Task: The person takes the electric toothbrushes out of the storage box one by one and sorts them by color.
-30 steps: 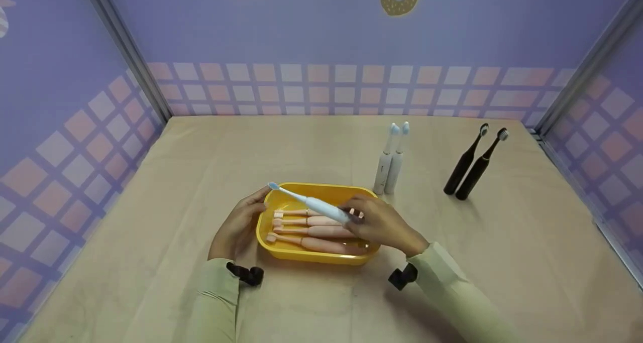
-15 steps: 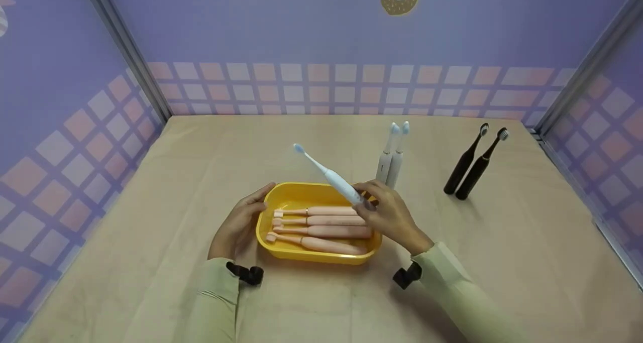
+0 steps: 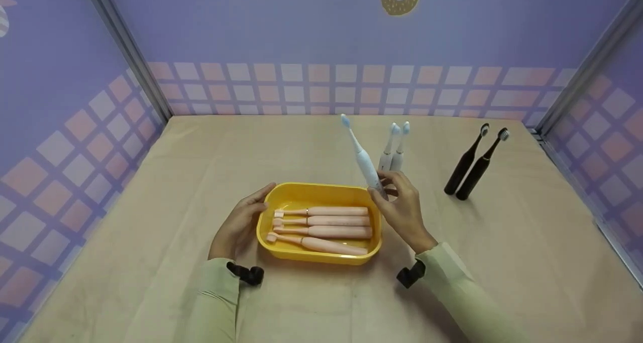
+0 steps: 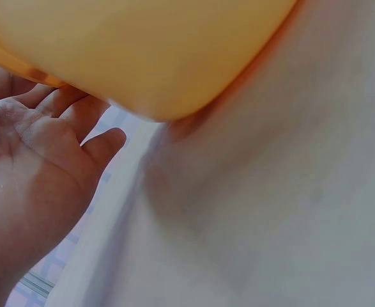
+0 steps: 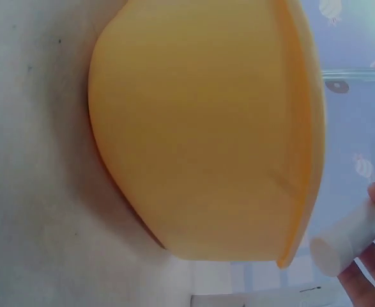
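Note:
My left hand [image 3: 240, 221] holds the left end of a yellow tub [image 3: 321, 257], its thumb at the rim; in the left wrist view the fingers [image 4: 78, 115] bend behind the tub's edge. Several pale pink electric toothbrushes [image 3: 329, 221] lie side by side inside, heads to the left. By the tub's back right corner, my right hand [image 3: 402, 205] pinches a white electric toothbrush [image 3: 366, 167] by its lower handle, head up and leaning left. The right wrist view shows the base of that handle [image 5: 340, 246] between thumb and fingers, beside the tub's rim [image 5: 308, 147].
Two white electric toothbrushes [image 3: 397, 160] stand upright close behind my right hand, their lower ends hidden by it. Two black electric toothbrushes [image 3: 467, 169] stand farther right on the beige tabletop [image 3: 241, 152]. Patterned purple walls [image 3: 321, 36] enclose the back and sides.
My right hand has moved right and back with the white electric toothbrush, out from over the tub. The brush has turned from nearly level to steeply upright. My left hand and the tub stay put.

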Tool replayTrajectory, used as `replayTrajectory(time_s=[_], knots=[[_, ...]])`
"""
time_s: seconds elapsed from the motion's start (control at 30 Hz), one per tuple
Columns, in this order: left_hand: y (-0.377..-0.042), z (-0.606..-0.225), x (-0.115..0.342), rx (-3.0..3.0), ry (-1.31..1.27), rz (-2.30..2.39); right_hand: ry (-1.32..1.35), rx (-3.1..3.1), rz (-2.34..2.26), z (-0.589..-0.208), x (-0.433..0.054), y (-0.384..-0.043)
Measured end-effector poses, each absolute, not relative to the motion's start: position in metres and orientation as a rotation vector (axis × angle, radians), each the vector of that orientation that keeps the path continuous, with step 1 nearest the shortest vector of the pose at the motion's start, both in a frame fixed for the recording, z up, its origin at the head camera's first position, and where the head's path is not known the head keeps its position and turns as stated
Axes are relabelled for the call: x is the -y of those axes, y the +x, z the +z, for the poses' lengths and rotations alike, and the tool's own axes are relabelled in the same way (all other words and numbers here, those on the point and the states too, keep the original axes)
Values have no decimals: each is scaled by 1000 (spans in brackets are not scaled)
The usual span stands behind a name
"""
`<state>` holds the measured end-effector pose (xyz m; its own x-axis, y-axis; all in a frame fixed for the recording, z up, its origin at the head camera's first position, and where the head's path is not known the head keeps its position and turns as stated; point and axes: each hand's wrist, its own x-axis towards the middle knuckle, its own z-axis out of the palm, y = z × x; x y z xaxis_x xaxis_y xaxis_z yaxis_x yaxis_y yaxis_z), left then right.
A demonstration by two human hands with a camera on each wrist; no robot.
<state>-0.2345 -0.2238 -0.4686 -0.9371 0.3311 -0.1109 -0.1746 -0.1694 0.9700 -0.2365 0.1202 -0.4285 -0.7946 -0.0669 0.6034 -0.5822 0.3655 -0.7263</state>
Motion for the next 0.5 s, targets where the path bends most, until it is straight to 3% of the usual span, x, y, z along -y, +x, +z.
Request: replayTrajectory(time_s=[0.5], knots=[[-234, -468, 224, -1856, 204, 2120, 314, 2052, 1455, -444, -137, -253]])
